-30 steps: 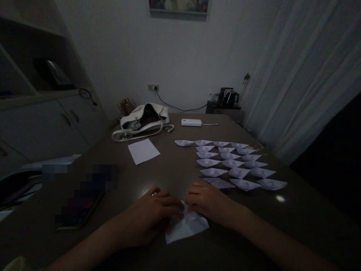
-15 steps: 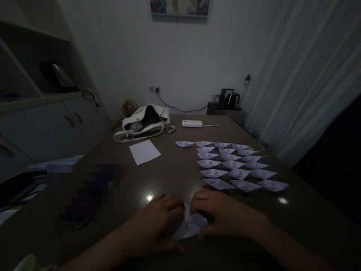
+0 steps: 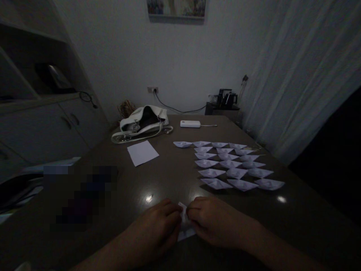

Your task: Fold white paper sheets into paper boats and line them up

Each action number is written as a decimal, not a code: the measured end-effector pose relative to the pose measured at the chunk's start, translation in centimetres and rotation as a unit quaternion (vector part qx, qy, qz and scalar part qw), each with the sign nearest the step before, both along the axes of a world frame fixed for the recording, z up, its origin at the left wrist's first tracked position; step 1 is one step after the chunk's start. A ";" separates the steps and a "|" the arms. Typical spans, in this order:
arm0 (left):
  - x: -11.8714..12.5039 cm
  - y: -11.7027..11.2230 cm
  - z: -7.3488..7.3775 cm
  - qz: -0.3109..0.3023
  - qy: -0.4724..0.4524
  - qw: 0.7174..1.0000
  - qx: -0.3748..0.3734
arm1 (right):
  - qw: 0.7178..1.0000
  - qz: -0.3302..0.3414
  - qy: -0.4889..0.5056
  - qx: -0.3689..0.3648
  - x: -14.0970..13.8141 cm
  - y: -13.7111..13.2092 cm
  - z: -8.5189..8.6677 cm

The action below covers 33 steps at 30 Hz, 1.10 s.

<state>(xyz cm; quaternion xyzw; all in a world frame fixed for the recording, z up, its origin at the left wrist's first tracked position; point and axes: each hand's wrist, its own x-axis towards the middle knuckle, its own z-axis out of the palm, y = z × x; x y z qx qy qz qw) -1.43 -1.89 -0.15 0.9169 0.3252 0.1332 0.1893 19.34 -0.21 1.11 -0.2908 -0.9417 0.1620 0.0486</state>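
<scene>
A small piece of folded white paper [image 3: 186,234] lies on the table at the bottom middle, between my hands. My left hand [image 3: 160,224] is closed with its fingertips on the paper's left side. On the opposite side, the curled fingers of my right hand [image 3: 216,222] grip the paper close to the left fingertips. Most of the paper is hidden under both hands; a tip sticks up between them. Beyond my right hand stand several rows of folded paper boats [image 3: 236,173]. A stack of square white paper [image 3: 143,153] rests farther off to the left.
The dark table [image 3: 158,177] reaches to the wall. At its far end are a white handbag [image 3: 145,122] and a white power bank [image 3: 190,124] with a short cable. A blurred-out patch [image 3: 84,199] covers something at left. A black kettle [image 3: 229,99] stands beyond the table.
My hands have closed in on the paper, fingers curled more tightly, and less of it shows. The thumbs have drawn inward. The view has shifted slightly.
</scene>
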 end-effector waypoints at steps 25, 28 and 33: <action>-1.1 0.6 -0.7 0.018 -0.014 0.998 -0.059 | 0.986 -0.134 0.040 -0.090 0.1 1.1 -1.2; -1.0 0.6 -0.7 0.021 -0.024 0.996 -0.077 | 0.976 -0.181 0.054 -0.104 -0.5 0.8 -1.8; -1.1 1.3 -1.3 0.064 -0.066 0.990 -0.111 | 0.952 -0.241 0.091 -0.164 -0.6 0.7 -2.5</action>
